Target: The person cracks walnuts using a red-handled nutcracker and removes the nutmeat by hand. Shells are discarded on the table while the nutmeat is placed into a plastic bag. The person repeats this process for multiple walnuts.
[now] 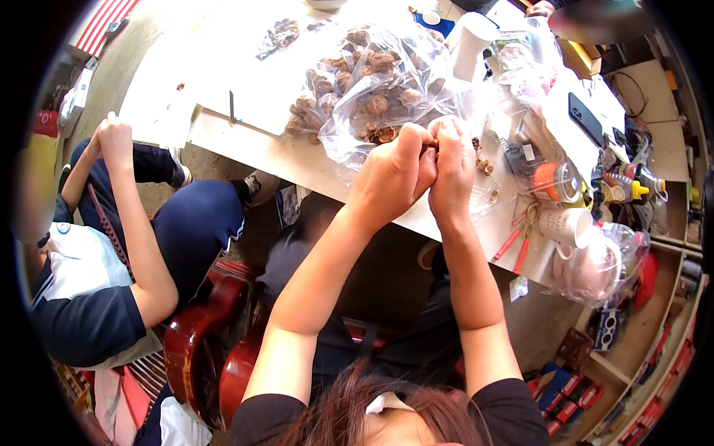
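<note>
My left hand and my right hand meet above the near edge of the white table, fingers pinched together on a small brown piece of walnut. Most of that piece is hidden by my fingers and thumbs. Just beyond them, a clear plastic bag lies spread out with several whole walnuts in and around it. Broken walnut shells sit close to my left hand. To the right of my right hand are small walnut bits on the table.
Red-handled pliers lie near the table edge at right, beside a white mug and an orange-labelled jar. A dark phone rests farther back. At left sits another person, hands together. Shelves stand at right.
</note>
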The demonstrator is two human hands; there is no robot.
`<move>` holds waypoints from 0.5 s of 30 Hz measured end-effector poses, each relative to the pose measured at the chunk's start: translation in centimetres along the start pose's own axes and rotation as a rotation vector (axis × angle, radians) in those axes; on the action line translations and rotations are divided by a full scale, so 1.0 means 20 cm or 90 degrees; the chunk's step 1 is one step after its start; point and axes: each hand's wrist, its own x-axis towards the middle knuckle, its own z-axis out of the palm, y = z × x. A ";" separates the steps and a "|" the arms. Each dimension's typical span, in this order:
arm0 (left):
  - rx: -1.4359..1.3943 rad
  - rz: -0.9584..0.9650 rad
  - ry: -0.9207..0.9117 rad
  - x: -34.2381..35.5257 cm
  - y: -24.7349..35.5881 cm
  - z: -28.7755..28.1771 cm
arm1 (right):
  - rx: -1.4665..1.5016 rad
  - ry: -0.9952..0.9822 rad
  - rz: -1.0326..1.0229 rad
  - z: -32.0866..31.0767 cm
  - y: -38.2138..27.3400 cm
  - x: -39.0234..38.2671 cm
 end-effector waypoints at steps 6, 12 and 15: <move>-0.034 -0.058 0.009 -0.04 0.01 0.02 | 0.023 0.016 0.012 0.01 0.03 -0.02; -0.026 -0.070 0.038 -0.05 0.00 0.05 | -0.022 0.048 0.000 0.00 0.05 -0.04; -0.065 -0.129 0.039 -0.06 0.01 0.06 | -0.026 0.057 0.005 0.00 0.07 -0.04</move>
